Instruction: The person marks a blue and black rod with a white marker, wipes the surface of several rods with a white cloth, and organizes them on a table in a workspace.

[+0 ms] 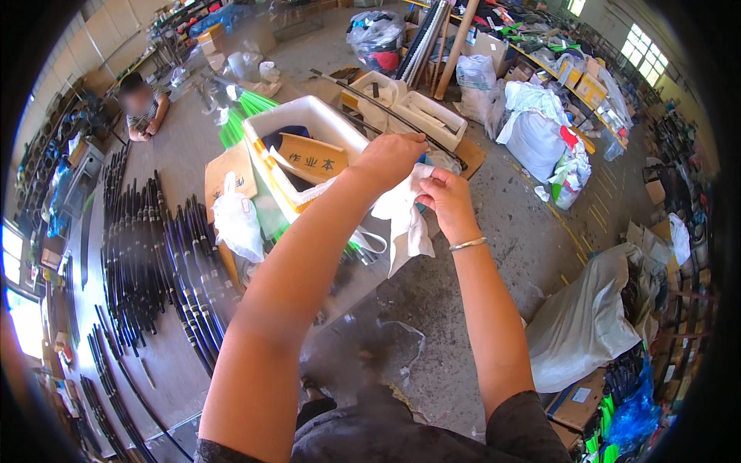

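My right hand [451, 202], with a bracelet at its wrist, pinches a crumpled white cloth [405, 220] that hangs down at the table's edge. Just left of it and higher, my left hand [392, 160] is closed, its fingers bent near the top of the cloth; what they hold is hidden. A bit of something teal shows between the two hands. Beneath my left forearm stands a white foam box [258, 123] with yellow tape, holding a brown paper notebook [312, 157] and a dark blue thing. A white plastic bag [238, 224] lies beside the box.
Bundles of black rods [135, 255] cover the table's left side. Long dark rods [401, 119] lie across smaller white foam boxes [432, 119] ahead. A person [143, 108] leans at the far left. Full sacks [532, 143] stand on the floor; a grey sheet [587, 320] covers goods at right.
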Tool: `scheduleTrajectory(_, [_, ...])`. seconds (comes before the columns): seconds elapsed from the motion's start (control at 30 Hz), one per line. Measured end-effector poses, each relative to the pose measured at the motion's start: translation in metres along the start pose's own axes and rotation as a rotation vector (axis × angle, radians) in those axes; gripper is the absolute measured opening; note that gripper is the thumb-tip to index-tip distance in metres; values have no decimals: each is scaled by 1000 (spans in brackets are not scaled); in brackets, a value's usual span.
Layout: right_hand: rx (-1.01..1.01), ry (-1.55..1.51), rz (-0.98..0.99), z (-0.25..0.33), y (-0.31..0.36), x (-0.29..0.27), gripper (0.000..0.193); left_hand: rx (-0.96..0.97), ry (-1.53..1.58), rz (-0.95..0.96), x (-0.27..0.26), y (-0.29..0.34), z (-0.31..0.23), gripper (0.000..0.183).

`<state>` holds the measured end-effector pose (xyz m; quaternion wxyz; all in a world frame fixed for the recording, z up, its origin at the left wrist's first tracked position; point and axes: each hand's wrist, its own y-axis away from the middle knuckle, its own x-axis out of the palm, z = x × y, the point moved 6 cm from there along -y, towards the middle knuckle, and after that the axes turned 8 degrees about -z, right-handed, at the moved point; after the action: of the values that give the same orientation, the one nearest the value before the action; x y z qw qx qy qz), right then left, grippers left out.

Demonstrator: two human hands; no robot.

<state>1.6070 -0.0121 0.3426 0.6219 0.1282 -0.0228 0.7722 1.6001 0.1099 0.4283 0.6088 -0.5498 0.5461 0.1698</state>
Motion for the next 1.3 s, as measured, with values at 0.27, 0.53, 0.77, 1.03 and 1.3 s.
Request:
scheduleTrajectory(0.27, [35, -3, 21, 2, -4, 1, 17, 14, -31, -36, -3, 4, -2, 36])
scheduleTrajectory(0.53, [47, -13, 34, 1, -8, 3, 14, -6, -44, -71, 0, 6, -1, 38])
scheduleTrajectory(0.77, [44, -60, 26, -4, -15, 0, 20, -53, -89, -53, 3, 10, -3, 38])
scheduleTrajectory(1.03, [22, -30, 26, 2, -7, -2, 19, -111, -120, -24, 10, 12, -2, 43])
scheduleTrajectory(1.3, [17, 14, 125, 15, 34, 12, 20, -87, -100, -247, -33, 39, -14, 59])
